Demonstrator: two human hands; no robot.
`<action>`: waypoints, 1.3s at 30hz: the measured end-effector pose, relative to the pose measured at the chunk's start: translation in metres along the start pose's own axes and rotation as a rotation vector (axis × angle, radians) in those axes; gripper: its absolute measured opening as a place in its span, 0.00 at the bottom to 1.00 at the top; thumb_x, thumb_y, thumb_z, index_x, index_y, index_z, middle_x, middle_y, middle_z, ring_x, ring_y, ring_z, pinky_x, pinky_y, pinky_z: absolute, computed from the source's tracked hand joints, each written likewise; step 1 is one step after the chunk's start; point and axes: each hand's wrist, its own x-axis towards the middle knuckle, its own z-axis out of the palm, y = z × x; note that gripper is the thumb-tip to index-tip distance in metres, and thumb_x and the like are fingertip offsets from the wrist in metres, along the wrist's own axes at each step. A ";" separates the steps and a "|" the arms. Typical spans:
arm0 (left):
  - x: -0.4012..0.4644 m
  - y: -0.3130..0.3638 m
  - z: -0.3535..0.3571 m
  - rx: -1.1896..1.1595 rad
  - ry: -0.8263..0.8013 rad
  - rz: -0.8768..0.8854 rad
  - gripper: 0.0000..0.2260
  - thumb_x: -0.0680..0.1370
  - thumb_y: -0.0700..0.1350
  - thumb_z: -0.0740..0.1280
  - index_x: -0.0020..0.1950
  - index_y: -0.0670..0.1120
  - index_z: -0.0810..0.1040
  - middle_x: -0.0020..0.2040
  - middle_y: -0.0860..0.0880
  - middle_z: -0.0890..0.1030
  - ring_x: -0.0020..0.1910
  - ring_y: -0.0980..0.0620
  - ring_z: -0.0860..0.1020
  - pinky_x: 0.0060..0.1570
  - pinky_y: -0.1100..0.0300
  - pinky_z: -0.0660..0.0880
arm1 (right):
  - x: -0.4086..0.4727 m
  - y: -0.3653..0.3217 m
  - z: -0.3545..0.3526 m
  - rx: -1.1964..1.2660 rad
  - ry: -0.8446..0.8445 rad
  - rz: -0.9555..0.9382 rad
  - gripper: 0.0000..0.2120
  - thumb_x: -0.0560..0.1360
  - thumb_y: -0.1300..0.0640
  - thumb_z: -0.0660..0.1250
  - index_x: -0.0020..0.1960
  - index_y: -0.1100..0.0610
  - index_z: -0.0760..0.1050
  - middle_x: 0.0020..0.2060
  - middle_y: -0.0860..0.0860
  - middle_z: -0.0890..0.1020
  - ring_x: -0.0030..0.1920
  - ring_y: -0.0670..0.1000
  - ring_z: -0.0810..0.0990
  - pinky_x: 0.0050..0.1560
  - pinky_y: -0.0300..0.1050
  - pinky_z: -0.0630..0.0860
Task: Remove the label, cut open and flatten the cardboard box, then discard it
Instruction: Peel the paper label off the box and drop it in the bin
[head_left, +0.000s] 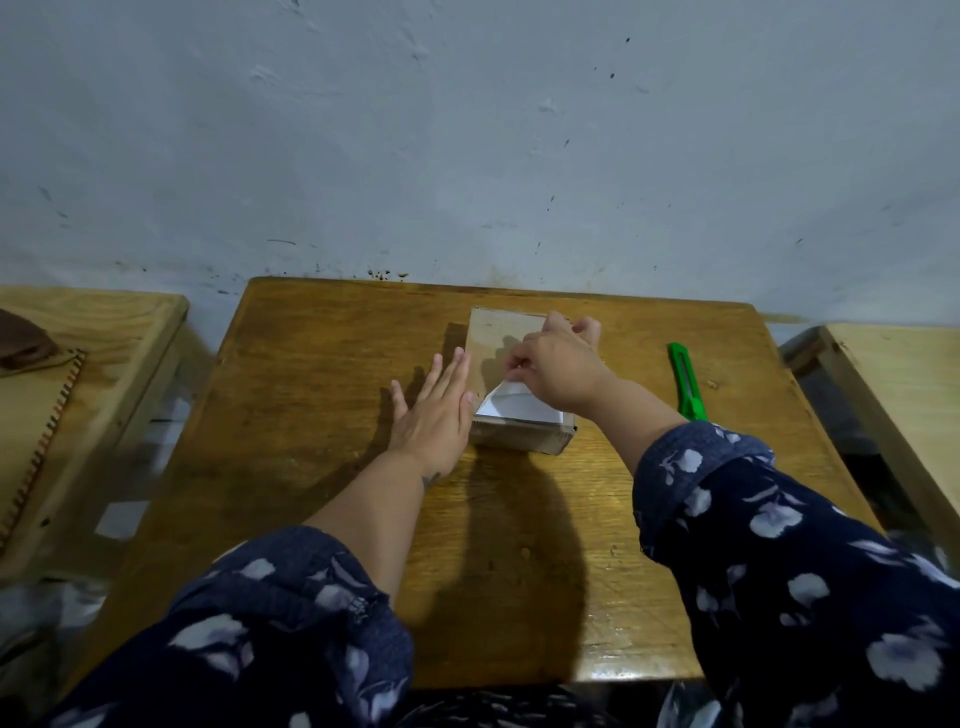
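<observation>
Head view: right hand fingers pinching label, hiding box top; left hand flat.

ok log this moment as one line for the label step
step: label removal | right hand: peeling white label off cardboard box | left hand: flat, bracing box side | green cutter: unused on table

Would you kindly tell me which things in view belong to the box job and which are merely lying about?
Part of the job:
- brown cardboard box
- white paper label, being peeled by the right hand
- left hand, flat against the box's side
- green utility knife

Lying about:
- spiral-bound notebook on the left side table
- brown cloth beside it
</observation>
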 end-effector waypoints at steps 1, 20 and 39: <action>0.000 0.000 0.000 0.010 -0.008 -0.002 0.23 0.83 0.52 0.40 0.78 0.54 0.38 0.78 0.58 0.40 0.76 0.57 0.37 0.72 0.39 0.35 | -0.002 0.000 -0.001 0.005 -0.001 0.007 0.10 0.79 0.50 0.59 0.49 0.46 0.79 0.43 0.43 0.80 0.55 0.49 0.64 0.55 0.53 0.53; 0.001 0.012 -0.005 0.122 -0.075 -0.027 0.23 0.83 0.52 0.40 0.77 0.52 0.36 0.78 0.56 0.37 0.76 0.54 0.35 0.72 0.35 0.37 | -0.048 0.043 -0.020 0.239 0.093 0.342 0.07 0.78 0.50 0.61 0.45 0.43 0.77 0.45 0.45 0.81 0.58 0.51 0.70 0.55 0.51 0.55; 0.026 0.053 0.010 0.344 -0.016 0.181 0.23 0.83 0.52 0.40 0.78 0.51 0.42 0.79 0.55 0.41 0.77 0.55 0.38 0.73 0.39 0.38 | -0.074 0.051 -0.007 0.367 0.152 0.485 0.07 0.79 0.51 0.61 0.46 0.45 0.78 0.41 0.42 0.77 0.55 0.50 0.73 0.59 0.53 0.56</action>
